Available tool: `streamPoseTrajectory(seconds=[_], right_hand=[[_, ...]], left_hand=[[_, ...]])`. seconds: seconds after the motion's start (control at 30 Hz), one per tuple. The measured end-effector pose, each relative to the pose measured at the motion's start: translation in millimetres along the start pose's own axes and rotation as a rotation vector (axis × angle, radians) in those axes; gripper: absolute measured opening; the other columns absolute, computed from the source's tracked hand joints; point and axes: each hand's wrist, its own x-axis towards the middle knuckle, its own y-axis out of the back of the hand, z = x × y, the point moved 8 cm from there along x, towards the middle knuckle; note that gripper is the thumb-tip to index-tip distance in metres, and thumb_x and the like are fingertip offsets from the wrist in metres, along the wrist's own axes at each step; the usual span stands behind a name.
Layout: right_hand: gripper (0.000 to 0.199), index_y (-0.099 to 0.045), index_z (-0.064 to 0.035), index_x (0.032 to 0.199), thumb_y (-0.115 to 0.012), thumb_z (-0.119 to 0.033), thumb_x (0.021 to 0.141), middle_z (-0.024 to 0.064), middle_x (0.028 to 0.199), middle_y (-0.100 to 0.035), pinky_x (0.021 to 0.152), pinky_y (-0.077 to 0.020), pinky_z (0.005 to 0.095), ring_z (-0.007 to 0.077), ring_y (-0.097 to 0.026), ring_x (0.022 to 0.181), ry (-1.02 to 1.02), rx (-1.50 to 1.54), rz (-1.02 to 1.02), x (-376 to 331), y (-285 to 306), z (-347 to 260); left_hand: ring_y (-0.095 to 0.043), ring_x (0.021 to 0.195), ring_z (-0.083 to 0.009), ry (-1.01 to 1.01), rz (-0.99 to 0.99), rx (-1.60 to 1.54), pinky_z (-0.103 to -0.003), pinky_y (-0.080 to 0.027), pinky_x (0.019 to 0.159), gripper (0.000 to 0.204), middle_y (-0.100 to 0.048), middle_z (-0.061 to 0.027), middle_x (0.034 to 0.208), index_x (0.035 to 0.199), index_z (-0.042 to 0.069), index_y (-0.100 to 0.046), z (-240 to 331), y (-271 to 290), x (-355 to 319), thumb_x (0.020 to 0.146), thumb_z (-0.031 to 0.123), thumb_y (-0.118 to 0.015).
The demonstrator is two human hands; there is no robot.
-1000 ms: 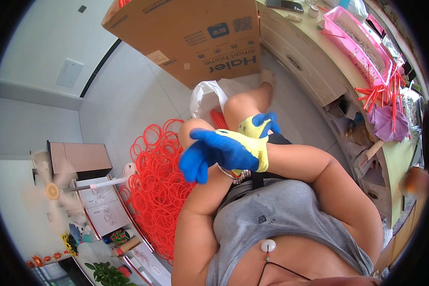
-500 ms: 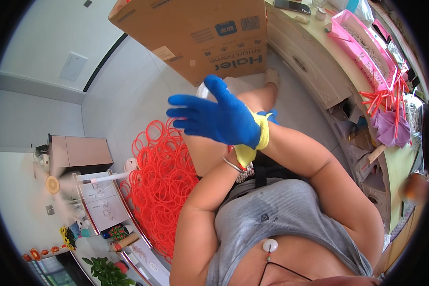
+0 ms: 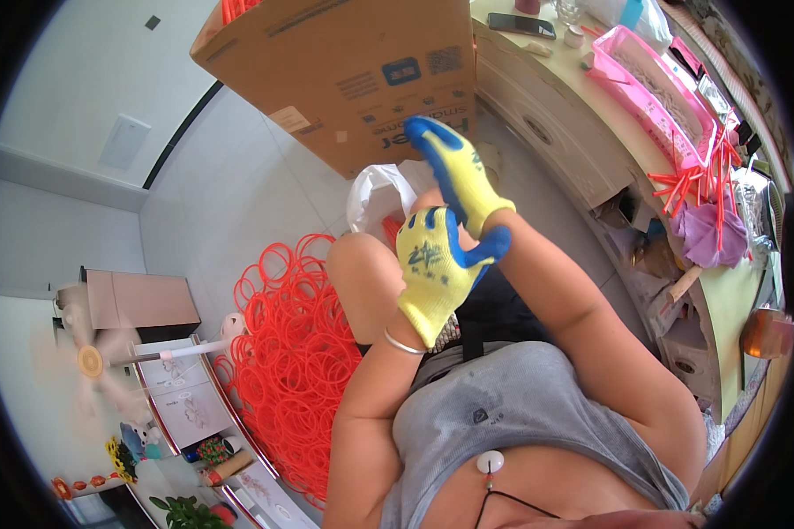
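Big cardboard box up front, red rings heaped on the floor at left, pink basket on the counter at right! The white bag sits before the box, partly screened by a bent knee. Gloved left hand: thumb out, fingers foreshortened, nothing visible in it. Right hand: fingers extended, grip unclear. Half a second ago that right palm spread across the left; now it points boxward.

Two gloved hands have one carton beyond them, one phone and one pink basket to their right, one fan to their left — one pendant behind.
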Motion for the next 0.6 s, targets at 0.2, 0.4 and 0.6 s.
streamPoseTrajectory(seconds=[0.2,0.4,0.6], right_hand=[[0.046,-0.062,-0.0025,0.138,-0.066,-0.030,0.102,0.0119,0.132,-0.068,0.102,-0.0476,0.0332,0.0222,-0.064,0.119,-0.072,-0.121,-0.182,-10,-18,2],[0.036,-0.063,-0.0026,0.135,-0.059,-0.020,0.104,0.0125,0.128,-0.068,0.107,-0.0477,0.0357,0.0231,-0.064,0.117,0.354,-0.206,-0.420,-27,-26,15],[0.048,-0.047,-0.0029,0.151,-0.053,-0.024,0.108,0.0164,0.146,-0.057,0.116,-0.0415,0.0420,0.0286,-0.056,0.133,-0.482,0.365,-0.472,-36,-28,89]], left_hand=[[-0.061,0.063,-0.0343,0.033,-0.155,-0.292,-0.043,-0.048,0.060,0.025,-0.061,-0.0127,0.067,0.075,0.005,-0.062,-32,-16,-8,0.083,0.021,-0.079],[-0.064,0.064,-0.0333,-0.337,-0.314,-0.280,-0.042,-0.049,0.059,0.016,-0.065,-0.0119,0.068,0.075,0.008,-0.067,-3,-18,-8,0.085,0.017,-0.076],[-0.066,0.067,-0.0324,-0.259,-0.388,-0.323,-0.044,-0.050,0.060,0.018,-0.068,-0.0110,0.070,0.078,0.009,-0.069,-13,-34,-19,0.092,0.020,-0.071]])
